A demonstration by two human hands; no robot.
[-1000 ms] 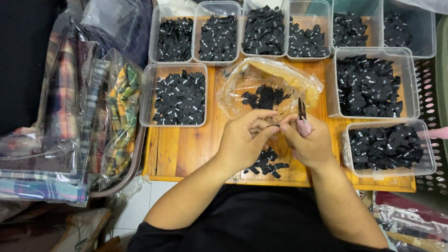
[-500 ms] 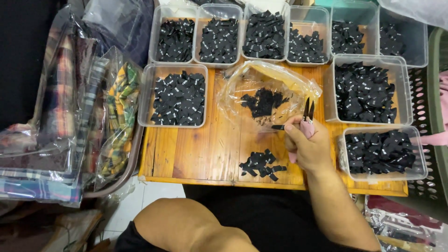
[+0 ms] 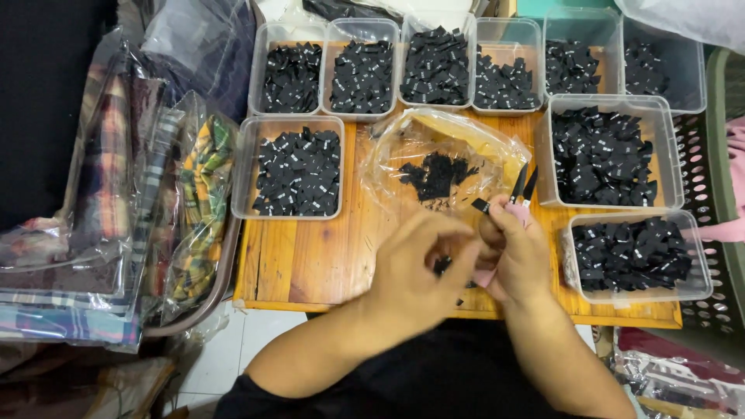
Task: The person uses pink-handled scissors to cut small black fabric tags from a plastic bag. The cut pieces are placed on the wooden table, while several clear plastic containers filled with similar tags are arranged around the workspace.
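Two bare hands meet over the front edge of a wooden counter (image 3: 310, 256) crowded with clear plastic tubs of small black fabric labels. The right hand (image 3: 516, 252) is clenched around a pair of small scissors (image 3: 521, 186) with a pink handle, the dark blades pointing up and away from the person, and pinches a single black label (image 3: 480, 206) at its fingertips just beside the blades. The left hand (image 3: 415, 268), blurred, has its fingers curled toward the right hand, thumb and forefinger drawn together; whether it grips anything cannot be told. Between and under the hands a few loose black labels (image 3: 442, 266) lie on the wood, mostly hidden. Just beyond the hands sits a crumpled clear plastic bag (image 3: 442, 151) holding a heap of black labels. One tub (image 3: 293, 167) stands to the left of the bag, two more (image 3: 605, 151) (image 3: 636, 256) to the right, and a row of tubs (image 3: 434, 66) lines the far edge. Folded plaid cloth in plastic sleeves (image 3: 109, 209) is stacked at far left.
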